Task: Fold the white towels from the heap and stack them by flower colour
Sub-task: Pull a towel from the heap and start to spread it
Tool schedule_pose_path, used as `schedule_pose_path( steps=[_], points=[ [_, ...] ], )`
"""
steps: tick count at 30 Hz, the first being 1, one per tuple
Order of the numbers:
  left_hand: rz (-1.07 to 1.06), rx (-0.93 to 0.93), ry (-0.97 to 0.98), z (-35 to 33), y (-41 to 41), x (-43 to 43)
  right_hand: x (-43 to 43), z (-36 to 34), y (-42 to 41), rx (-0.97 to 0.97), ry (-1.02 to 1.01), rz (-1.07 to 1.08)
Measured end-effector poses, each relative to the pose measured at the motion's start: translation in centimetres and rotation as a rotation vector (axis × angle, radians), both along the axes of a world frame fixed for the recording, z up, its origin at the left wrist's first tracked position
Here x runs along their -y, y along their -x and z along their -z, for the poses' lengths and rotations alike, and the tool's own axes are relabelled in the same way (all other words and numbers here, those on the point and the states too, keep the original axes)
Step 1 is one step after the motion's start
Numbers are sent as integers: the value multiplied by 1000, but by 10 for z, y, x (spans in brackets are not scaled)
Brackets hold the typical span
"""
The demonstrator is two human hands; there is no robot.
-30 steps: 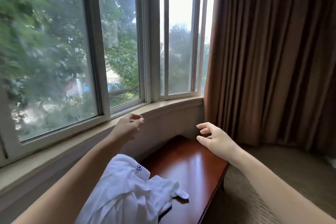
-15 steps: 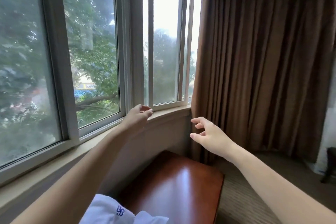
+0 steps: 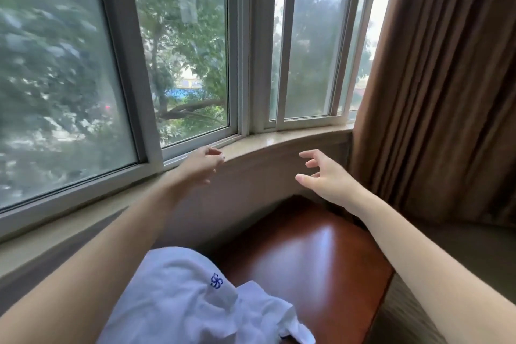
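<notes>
White towels, crumpled cotton with a small blue flower stitched on top (image 3: 216,280), lie heaped (image 3: 195,304) at the bottom of the head view, on the near left part of the glossy reddish-brown wooden tabletop (image 3: 321,254). Both arms reach out over and past the heap towards the pale stone window sill (image 3: 293,138). The left hand (image 3: 199,160) hangs by the sill, fingers loosely curled with the tips drawn together, and I see nothing in it; the right hand (image 3: 326,176) floats free too, fingers spread and relaxed. So the cloth lies behind and below both hands, towards the person, and the left forearm passes right beside it, so that hand looks the nearer. Open polished wood stretches to the right of the heap, with the table's right edge dropping to the carpet by the brown pleated curtain (image 3: 446,92), so folding room seems to lie that way.
</notes>
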State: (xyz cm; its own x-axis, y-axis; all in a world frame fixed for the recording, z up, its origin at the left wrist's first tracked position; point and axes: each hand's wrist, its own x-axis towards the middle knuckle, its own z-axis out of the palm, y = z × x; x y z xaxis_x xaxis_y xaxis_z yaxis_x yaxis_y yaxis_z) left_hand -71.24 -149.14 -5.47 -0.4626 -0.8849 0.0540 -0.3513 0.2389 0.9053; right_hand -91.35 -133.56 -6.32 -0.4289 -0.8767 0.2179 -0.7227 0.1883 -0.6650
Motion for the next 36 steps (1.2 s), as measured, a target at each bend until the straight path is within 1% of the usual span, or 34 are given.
schedule_pose_path(
  steps=[4, 9, 12, 15, 19, 24, 27, 29, 32, 33, 34, 36],
  points=[
    [-153, 30, -61, 47, -7, 35, 77, 30, 26, 11, -55, -166],
    [-457, 31, -197, 101, -29, 60, 164, 66, 49, 18, -133, -400],
    [-651, 42, -289, 131, -44, 62, 199, 98, 57, 28, -235, -537],
    [-795, 28, -390, 167, -56, 49, 219, 136, 57, 54, -339, -626],
    [-912, 53, -578, 219, -74, 17, 236, 191, 39, 96, -451, -726],
    [-1169, -8, -683, 274, -105, -17, 250, 259, 10, 92, -564, -837],
    [-1240, -16, -736, 312, -116, -30, 260, 293, -17, 99, -574, -904],
    [-1274, -17, -710, 332, -122, -30, 266, 314, -37, 72, -597, -923],
    [-1257, -19, -725, 361, -137, -11, 281, 344, -64, -77, -643, -885],
    [-1235, -15, -742, 371, -144, -1, 289, 354, -73, -99, -645, -864],
    [-1209, -5, -755, 382, -152, 11, 297, 363, -80, -104, -647, -836],
    [-1157, 20, -799, 403, -167, 33, 319, 383, -92, -50, -678, -764]
  ],
)
